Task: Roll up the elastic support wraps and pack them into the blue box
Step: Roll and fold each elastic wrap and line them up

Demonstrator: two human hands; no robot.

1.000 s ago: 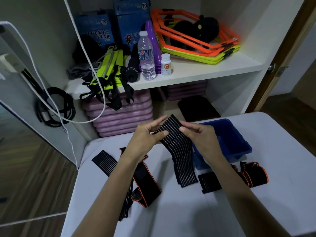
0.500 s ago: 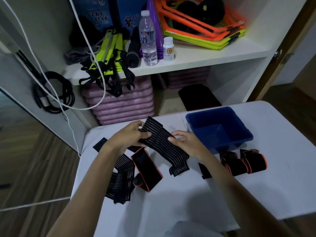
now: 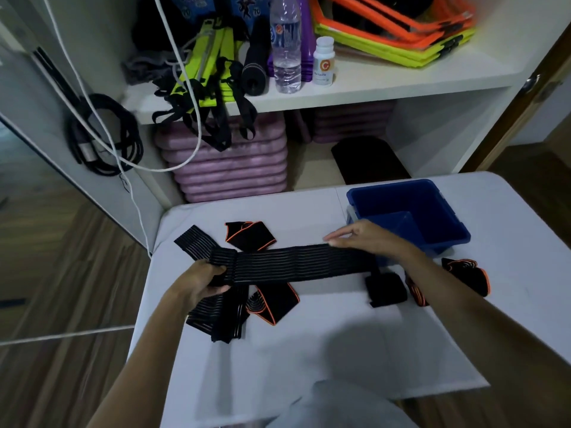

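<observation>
While half a second ago bunched and lifted, now lies stretched flat across mid-frame of the table [image 3: 309, 350]: striped wrap [image 3: 296, 262], ready for rolling. Sits empty at right: blue box [image 3: 411, 211]. Grips the wrap's left end: left hand [image 3: 200, 278]. Rests on its right end, fingers straight: right hand [image 3: 367, 239].

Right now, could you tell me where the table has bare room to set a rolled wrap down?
The near strip of the white table, below the stretched striped wrap, is bare. So is the right edge beyond the orange-trimmed wrap. Crowded: the left pile under the left hand, and the spot before the blue box by the right hand.
</observation>
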